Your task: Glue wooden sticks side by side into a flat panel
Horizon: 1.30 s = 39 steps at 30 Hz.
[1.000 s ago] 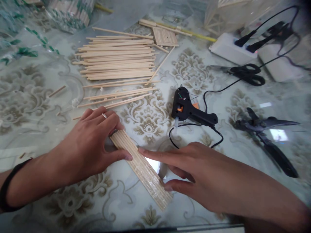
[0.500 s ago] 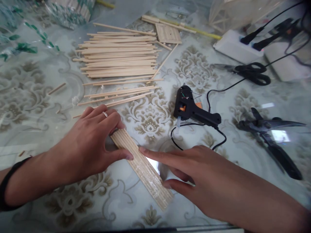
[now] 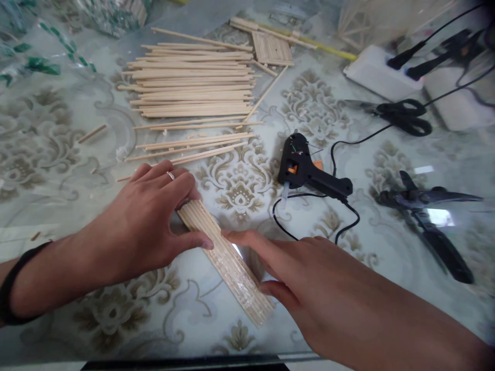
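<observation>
A flat panel of wooden sticks glued side by side (image 3: 228, 263) lies slantwise on the glass-covered table. My left hand (image 3: 135, 232), with a ring on one finger, grips the panel's upper end, thumb on the near edge and fingers curled over the far end. My right hand (image 3: 309, 278) rests beside it with fingers apart: the stretched index finger touches the panel's right edge near the middle, and the thumb touches the same edge near the lower end.
A black glue gun (image 3: 305, 170) with its cord lies just right of the panel. Behind are a stack of long sticks (image 3: 193, 87), several loose sticks (image 3: 193, 147) and a small stick panel (image 3: 273, 50). Black scissors (image 3: 398, 116), pruning shears (image 3: 429, 216) and a white power strip (image 3: 375, 72) sit to the right.
My right hand has slid a little up and left along the panel's edge. My left hand keeps its hold and the panel stays put. The view has shifted slightly.
</observation>
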Motion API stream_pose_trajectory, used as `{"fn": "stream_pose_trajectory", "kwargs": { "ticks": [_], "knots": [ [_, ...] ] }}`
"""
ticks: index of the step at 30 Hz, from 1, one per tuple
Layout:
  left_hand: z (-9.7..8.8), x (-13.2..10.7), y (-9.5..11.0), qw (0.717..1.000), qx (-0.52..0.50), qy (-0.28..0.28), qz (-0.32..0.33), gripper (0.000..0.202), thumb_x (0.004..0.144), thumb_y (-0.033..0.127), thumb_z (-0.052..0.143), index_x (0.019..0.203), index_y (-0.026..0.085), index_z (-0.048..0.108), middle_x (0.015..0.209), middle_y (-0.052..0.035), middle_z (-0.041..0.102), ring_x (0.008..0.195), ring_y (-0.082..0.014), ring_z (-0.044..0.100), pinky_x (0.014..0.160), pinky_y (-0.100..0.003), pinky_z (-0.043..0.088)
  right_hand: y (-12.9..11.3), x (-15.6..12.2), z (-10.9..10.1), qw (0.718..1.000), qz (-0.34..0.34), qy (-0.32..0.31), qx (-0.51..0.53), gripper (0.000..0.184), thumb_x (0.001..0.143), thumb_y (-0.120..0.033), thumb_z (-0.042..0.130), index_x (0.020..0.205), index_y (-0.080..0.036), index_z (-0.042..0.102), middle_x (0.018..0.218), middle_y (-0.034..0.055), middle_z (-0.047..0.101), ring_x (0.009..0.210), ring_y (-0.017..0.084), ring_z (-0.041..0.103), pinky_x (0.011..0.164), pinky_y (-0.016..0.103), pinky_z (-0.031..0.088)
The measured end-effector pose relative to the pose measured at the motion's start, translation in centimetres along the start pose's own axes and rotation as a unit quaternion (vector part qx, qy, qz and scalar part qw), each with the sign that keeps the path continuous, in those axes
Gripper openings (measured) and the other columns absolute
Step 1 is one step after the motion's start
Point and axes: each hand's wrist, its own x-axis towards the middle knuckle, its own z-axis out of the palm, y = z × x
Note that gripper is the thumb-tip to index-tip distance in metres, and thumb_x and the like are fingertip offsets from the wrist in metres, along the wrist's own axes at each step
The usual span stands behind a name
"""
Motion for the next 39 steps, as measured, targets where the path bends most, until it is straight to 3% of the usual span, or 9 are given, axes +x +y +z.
{"fn": "stream_pose_trajectory", "kwargs": {
  "ticks": [3,6,10,16,22,27,30,34,39],
  "knots": [
    [-0.2,0.1,0.2,1.0,0.002,-0.016,-0.013,0.04,0.086,0.041,0.083,0.101,0.025,0.05,0.098,-0.0039,0.065,0.105,-0.0338,0.061,0.092,-0.053,0.045,0.4,0.4,-0.4,1.0,-0.011,-0.01,0.007,0.069,0.089,-0.003,0.055,0.149,-0.038,0.054,0.092,-0.0032,0.078,0.069,0.017,0.069,0.058,0.028,0.04],
    [-0.1,0.1,0.1,1.0,-0.007,-0.009,-0.009,0.041,0.083,0.044,0.084,0.099,0.025,0.051,0.096,-0.0036,0.066,0.1,-0.033,0.062,0.089,-0.053,0.046,1.2,0.5,-0.5,1.0,-0.014,-0.016,-0.006,0.076,0.087,-0.005,0.062,0.154,-0.04,0.05,0.078,-0.0073,0.07,0.067,0.017,0.064,0.059,0.027,0.039],
    [0.3,0.0,-0.2,1.0,-0.002,0.01,-0.011,0.046,0.08,0.049,0.086,0.098,0.026,0.05,0.094,-0.0026,0.067,0.1,-0.0326,0.062,0.088,-0.051,0.047,2.0,0.3,-0.5,0.999,-0.018,-0.038,-0.012,0.079,0.09,-0.013,0.069,0.159,-0.045,0.045,0.084,-0.0066,0.072,0.074,0.019,0.064,0.063,0.028,0.042],
    [0.1,0.0,-0.2,1.0,0.0,-0.006,-0.017,0.045,0.079,0.05,0.085,0.097,0.026,0.051,0.098,-0.004,0.069,0.102,-0.0336,0.063,0.09,-0.052,0.047,2.2,0.3,-1.3,0.998,-0.015,-0.064,0.003,0.081,0.097,-0.017,0.064,0.165,-0.051,0.035,0.086,-0.0073,0.072,0.076,0.018,0.065,0.069,0.03,0.046],
    [-0.1,0.2,0.1,1.0,0.005,-0.007,-0.019,0.045,0.08,0.045,0.087,0.096,0.027,0.049,0.096,-0.0028,0.067,0.102,-0.0333,0.064,0.09,-0.053,0.049,1.7,0.8,-1.2,0.998,-0.007,-0.052,0.029,0.065,0.096,-0.018,0.064,0.154,-0.044,0.051,0.078,-0.0086,0.067,0.067,0.015,0.061,0.063,0.027,0.042],
    [0.0,0.1,0.0,1.0,0.01,0.001,-0.006,0.047,0.08,0.05,0.086,0.096,0.026,0.05,0.094,-0.0035,0.067,0.1,-0.0342,0.063,0.089,-0.053,0.048,1.5,0.7,-0.6,0.999,0.015,-0.046,0.022,0.068,0.096,-0.012,0.061,0.153,-0.046,0.047,0.076,-0.009,0.065,0.065,0.015,0.06,0.06,0.026,0.04],
    [0.0,0.2,-0.1,1.0,0.011,0.0,0.002,0.047,0.081,0.048,0.087,0.101,0.025,0.051,0.096,-0.004,0.068,0.102,-0.0336,0.064,0.089,-0.051,0.047,1.1,0.7,-0.6,0.999,0.015,-0.041,0.022,0.063,0.096,-0.011,0.058,0.148,-0.044,0.048,0.072,-0.0098,0.062,0.06,0.014,0.058,0.056,0.025,0.036],
    [0.2,0.1,-0.2,1.0,-0.001,0.016,0.003,0.053,0.075,0.053,0.09,0.1,0.026,0.052,0.093,-0.0027,0.067,0.102,-0.0342,0.065,0.086,-0.049,0.045,0.5,0.8,-0.6,0.999,0.033,-0.037,-0.005,0.054,0.092,-0.006,0.059,0.138,-0.033,0.052,0.066,-0.0098,0.058,0.057,0.015,0.056,0.054,0.026,0.031],
    [0.4,0.0,-0.3,1.0,0.004,0.009,0.001,0.052,0.077,0.055,0.089,0.102,0.024,0.055,0.097,-0.004,0.068,0.104,-0.0337,0.065,0.088,-0.048,0.044,-0.3,1.3,-0.8,0.993,0.068,-0.024,-0.09,0.025,0.088,-0.01,0.071,0.101,-0.025,0.057,0.06,-0.0096,0.052,0.051,0.014,0.047,0.054,0.029,0.023]
  ]
}}
